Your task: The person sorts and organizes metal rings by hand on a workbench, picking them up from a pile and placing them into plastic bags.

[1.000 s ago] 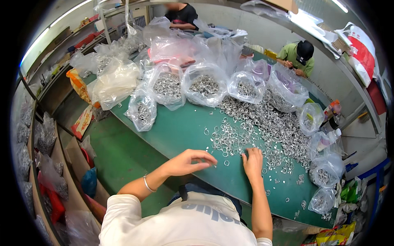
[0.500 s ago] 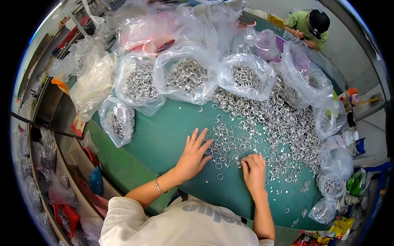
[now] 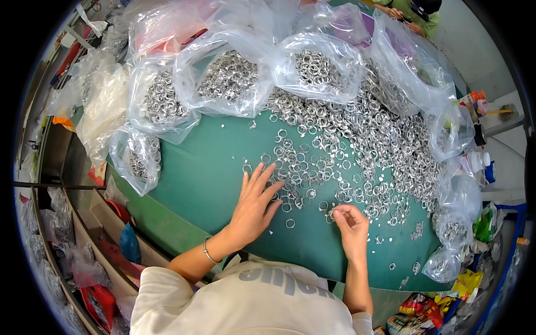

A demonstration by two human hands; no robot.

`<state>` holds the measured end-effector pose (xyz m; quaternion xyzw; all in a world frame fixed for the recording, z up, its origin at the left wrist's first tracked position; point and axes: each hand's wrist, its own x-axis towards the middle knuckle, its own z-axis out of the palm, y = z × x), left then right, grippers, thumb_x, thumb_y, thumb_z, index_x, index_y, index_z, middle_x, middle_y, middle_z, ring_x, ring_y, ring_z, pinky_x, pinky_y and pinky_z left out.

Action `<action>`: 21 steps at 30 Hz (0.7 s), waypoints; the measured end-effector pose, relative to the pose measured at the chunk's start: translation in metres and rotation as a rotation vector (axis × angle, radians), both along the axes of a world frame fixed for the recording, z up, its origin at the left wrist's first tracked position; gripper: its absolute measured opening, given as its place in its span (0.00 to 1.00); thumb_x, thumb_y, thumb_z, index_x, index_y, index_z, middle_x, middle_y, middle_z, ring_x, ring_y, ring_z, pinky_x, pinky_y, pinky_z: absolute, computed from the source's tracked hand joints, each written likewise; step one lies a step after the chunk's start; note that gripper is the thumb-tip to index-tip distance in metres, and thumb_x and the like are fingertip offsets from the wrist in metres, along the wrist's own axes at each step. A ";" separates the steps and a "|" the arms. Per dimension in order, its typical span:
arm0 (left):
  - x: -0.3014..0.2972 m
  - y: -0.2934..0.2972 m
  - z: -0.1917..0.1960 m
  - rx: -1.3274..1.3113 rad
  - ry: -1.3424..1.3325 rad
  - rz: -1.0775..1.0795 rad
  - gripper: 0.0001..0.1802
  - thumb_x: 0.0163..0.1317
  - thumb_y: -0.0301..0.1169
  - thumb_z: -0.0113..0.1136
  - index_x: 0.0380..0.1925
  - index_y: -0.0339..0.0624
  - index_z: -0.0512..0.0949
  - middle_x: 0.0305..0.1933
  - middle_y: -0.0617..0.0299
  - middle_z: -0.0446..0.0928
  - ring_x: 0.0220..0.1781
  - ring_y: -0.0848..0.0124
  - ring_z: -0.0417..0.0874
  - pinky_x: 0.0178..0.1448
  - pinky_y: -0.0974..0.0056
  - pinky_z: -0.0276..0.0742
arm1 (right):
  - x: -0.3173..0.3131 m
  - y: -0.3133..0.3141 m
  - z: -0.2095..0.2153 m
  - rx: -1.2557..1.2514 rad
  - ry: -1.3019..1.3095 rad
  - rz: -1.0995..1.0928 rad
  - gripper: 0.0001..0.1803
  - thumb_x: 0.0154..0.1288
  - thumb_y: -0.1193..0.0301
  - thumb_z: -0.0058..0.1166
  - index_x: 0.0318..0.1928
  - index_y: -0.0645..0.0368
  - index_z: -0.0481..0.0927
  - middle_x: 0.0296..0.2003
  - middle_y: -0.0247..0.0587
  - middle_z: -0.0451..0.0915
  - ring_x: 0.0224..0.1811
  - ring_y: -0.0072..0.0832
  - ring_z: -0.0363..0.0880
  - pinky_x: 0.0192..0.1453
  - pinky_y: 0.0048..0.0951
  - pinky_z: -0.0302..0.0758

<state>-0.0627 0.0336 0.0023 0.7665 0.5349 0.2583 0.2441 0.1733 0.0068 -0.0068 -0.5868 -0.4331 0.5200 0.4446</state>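
Many silvery metal rings lie on the green tabletop. My left hand [image 3: 251,207], a thin bangle [image 3: 210,250] on its wrist, lies palm down with its fingers spread; its fingertips touch the left edge of a loose scatter of rings [image 3: 296,170]. To the right of that scatter, my right hand [image 3: 354,228] is closed in a pinch. Between its thumb and forefinger is a metal ring [image 3: 329,217], partly covered by the fingertips. Another loose ring [image 3: 290,223] lies between my two hands.
A dense heap of rings [image 3: 385,148] spreads across the right side. Open clear plastic bags of rings [image 3: 228,75] line the far edge, with smaller bags [image 3: 453,230] at the right. A co-worker [image 3: 410,17] handles something beyond the table. Shelves with bagged parts [image 3: 61,223] stand left.
The whole view has shifted, so the table's contents appear higher and further left. My right hand has turned, and its pinched ring shows more clearly. My left hand stays spread by the rings.
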 end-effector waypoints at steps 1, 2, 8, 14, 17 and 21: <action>0.004 -0.002 -0.001 0.016 -0.013 -0.009 0.20 0.55 0.25 0.61 0.50 0.41 0.73 0.66 0.50 0.59 0.68 0.47 0.56 0.69 0.40 0.49 | 0.001 -0.002 0.001 -0.058 0.183 -0.001 0.05 0.64 0.74 0.54 0.37 0.64 0.78 0.33 0.41 0.80 0.29 0.20 0.75 0.32 0.21 0.70; 0.008 -0.005 -0.001 0.031 -0.025 -0.018 0.20 0.54 0.25 0.61 0.49 0.41 0.73 0.65 0.50 0.60 0.67 0.48 0.58 0.68 0.41 0.51 | 0.003 -0.002 0.002 -0.116 0.367 -0.001 0.05 0.65 0.74 0.52 0.38 0.64 0.77 0.33 0.42 0.80 0.30 0.22 0.75 0.33 0.21 0.71; 0.029 -0.010 0.001 0.067 0.001 -0.044 0.22 0.50 0.25 0.64 0.48 0.44 0.75 0.59 0.55 0.67 0.62 0.56 0.65 0.64 0.49 0.57 | 0.017 -0.013 0.028 -0.232 0.907 -0.086 0.09 0.69 0.71 0.45 0.45 0.63 0.72 0.40 0.46 0.76 0.34 0.28 0.75 0.32 0.26 0.71; 0.020 0.027 0.001 0.037 0.297 -0.061 0.38 0.55 0.38 0.62 0.65 0.48 0.58 0.70 0.54 0.53 0.71 0.46 0.50 0.68 0.35 0.47 | 0.063 -0.014 0.016 0.024 -0.405 -0.135 0.14 0.60 0.72 0.57 0.46 0.63 0.76 0.32 0.38 0.68 0.33 0.24 0.68 0.35 0.26 0.66; 0.038 0.034 -0.002 0.084 0.427 -0.199 0.39 0.55 0.44 0.62 0.65 0.47 0.59 0.70 0.52 0.52 0.71 0.46 0.49 0.67 0.34 0.47 | 0.071 0.010 -0.001 0.286 -1.087 -0.095 0.23 0.54 0.70 0.62 0.50 0.64 0.74 0.35 0.45 0.68 0.39 0.34 0.67 0.41 0.32 0.65; 0.051 0.022 -0.011 0.118 0.508 -0.335 0.39 0.54 0.51 0.59 0.64 0.49 0.61 0.70 0.52 0.52 0.71 0.45 0.48 0.67 0.34 0.48 | 0.050 0.017 -0.001 0.319 -1.229 0.036 0.29 0.50 0.68 0.65 0.54 0.63 0.72 0.37 0.47 0.68 0.41 0.41 0.65 0.45 0.37 0.63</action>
